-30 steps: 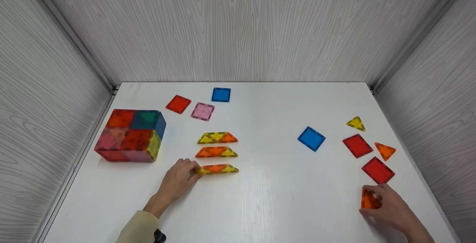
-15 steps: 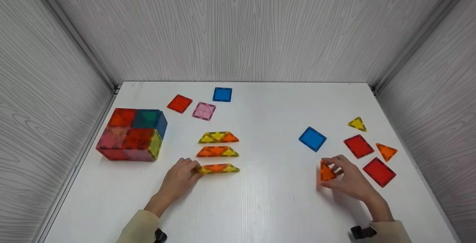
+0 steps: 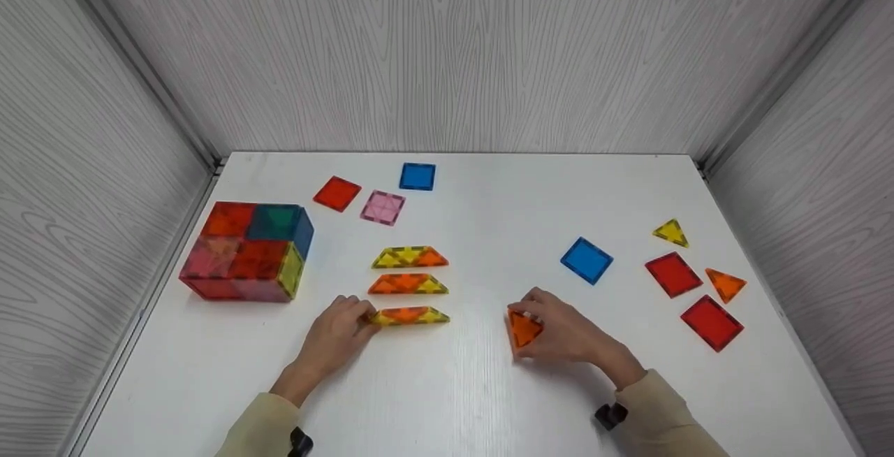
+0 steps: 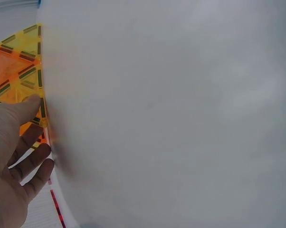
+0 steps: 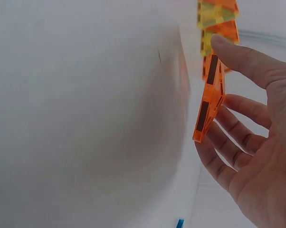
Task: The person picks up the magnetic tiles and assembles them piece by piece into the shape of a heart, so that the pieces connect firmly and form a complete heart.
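Observation:
Three upright strips of joined yellow and orange triangular magnetic tiles stand one behind another left of centre. My left hand [image 3: 335,338] pinches the left end of the front strip [image 3: 412,316], thumb on its near face in the left wrist view. Behind it stand the middle strip [image 3: 408,284] and the back strip [image 3: 410,257]. My right hand [image 3: 562,328] holds an orange triangular magnetic tile [image 3: 524,330] by its edges, to the right of the front strip and apart from it. In the right wrist view, dark magnet bars show along the edge of this orange tile [image 5: 208,99].
A block built of coloured square tiles [image 3: 244,254] stands at left. Red [image 3: 337,193], pink [image 3: 383,207] and blue [image 3: 418,177] squares lie behind the strips. Another blue square [image 3: 587,260] lies right of centre. Red squares [image 3: 712,323], a yellow triangle [image 3: 672,233] and an orange triangle [image 3: 726,285] lie far right.
My right hand has carried the orange triangular tile leftward from the front right of the table toward the front strip. My left hand has stayed in place on the front strip.

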Demonstrator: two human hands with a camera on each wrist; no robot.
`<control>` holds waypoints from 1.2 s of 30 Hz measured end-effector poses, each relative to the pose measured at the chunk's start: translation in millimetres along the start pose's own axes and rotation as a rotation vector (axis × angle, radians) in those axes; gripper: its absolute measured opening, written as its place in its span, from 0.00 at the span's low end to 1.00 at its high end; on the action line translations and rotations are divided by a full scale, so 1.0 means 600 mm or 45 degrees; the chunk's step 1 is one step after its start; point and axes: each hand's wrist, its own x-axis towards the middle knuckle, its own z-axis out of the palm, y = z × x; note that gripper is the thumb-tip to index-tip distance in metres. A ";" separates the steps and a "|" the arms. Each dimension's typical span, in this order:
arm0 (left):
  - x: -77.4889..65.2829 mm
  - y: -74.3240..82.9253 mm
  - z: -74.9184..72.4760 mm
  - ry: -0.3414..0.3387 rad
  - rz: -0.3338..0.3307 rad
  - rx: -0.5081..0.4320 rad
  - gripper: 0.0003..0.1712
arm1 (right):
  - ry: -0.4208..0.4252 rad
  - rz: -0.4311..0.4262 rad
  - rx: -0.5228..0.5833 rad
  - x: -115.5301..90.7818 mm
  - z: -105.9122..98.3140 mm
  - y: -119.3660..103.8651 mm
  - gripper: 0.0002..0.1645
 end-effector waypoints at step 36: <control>-0.025 0.134 0.011 0.203 0.378 -0.153 0.22 | 0.377 0.265 -0.151 -0.104 -0.125 0.167 0.42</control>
